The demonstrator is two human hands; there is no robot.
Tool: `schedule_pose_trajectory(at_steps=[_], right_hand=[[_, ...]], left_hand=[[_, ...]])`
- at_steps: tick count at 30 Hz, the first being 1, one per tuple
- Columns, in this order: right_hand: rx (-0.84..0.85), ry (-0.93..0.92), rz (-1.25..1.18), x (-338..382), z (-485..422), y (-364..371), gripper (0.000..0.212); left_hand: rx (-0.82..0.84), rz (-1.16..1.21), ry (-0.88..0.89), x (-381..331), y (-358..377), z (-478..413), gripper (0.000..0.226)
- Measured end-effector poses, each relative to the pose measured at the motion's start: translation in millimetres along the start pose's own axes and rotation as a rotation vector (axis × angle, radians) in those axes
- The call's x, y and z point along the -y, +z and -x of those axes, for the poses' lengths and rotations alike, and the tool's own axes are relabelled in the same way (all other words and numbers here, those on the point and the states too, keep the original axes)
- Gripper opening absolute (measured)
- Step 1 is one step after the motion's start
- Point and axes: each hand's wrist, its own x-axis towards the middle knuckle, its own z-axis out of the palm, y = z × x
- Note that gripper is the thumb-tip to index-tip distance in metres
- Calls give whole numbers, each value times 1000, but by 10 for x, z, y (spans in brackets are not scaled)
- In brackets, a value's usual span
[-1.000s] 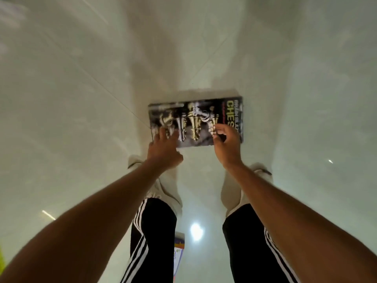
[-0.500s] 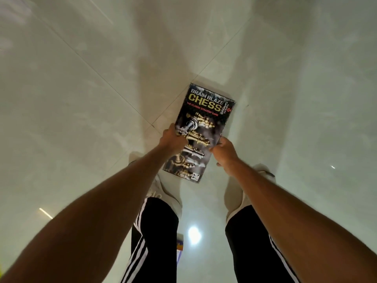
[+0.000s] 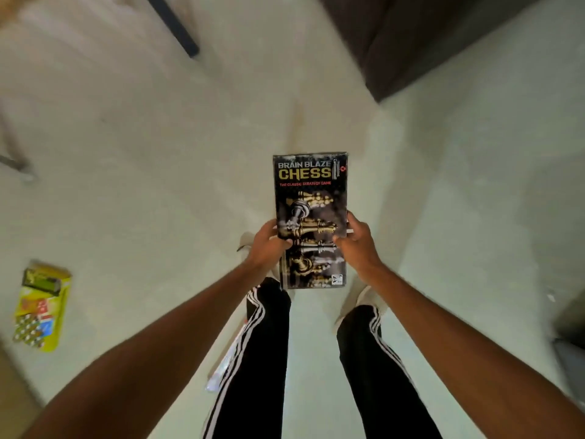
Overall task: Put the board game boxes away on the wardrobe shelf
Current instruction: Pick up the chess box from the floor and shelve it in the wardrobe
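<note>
A black chess box [image 3: 310, 198] with gold lettering is held up in front of me, long side upright, title at the top. My left hand [image 3: 267, 247] grips its left edge and my right hand [image 3: 356, 245] grips its right edge, both near the lower half. A yellow game box [image 3: 41, 307] lies flat on the pale floor at the far left. Another flat box [image 3: 226, 359] peeks out on the floor behind my left leg, mostly hidden. No wardrobe shelf is in sight.
I stand on a pale tiled floor [image 3: 158, 153] in black striped trousers and light shoes. A dark piece of furniture [image 3: 427, 36] fills the top right. A dark thin leg [image 3: 177, 30] slants at the top, and a grey object [image 3: 569, 350] sits at the right edge.
The chess box has been lifted off the floor and turned from lying sideways to upright in both hands. The view has risen, bringing the yellow box and dark furniture into sight.
</note>
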Motion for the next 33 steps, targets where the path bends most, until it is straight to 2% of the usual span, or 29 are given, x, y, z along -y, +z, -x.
schedule_pose_trajectory(at_steps=[8, 14, 20, 25, 33], right_hand=[[-2, -168, 223, 2351, 2458, 378, 53], [57, -376, 338, 3583, 3485, 1199, 52], [252, -596, 498, 4574, 3659, 2392, 51], [397, -709, 628, 5339, 3457, 3650, 52], [624, -804, 856, 6410, 3260, 5641, 57]], left_hand=[[-17, 139, 162, -790, -1416, 2488, 58], [-148, 328, 303, -900, -2557, 3692, 50], [-385, 586, 405, -839, -3712, 4020, 37], [-530, 803, 436, -825, -4702, 3945, 41], [-753, 993, 426, -846, -6354, 3823, 46]])
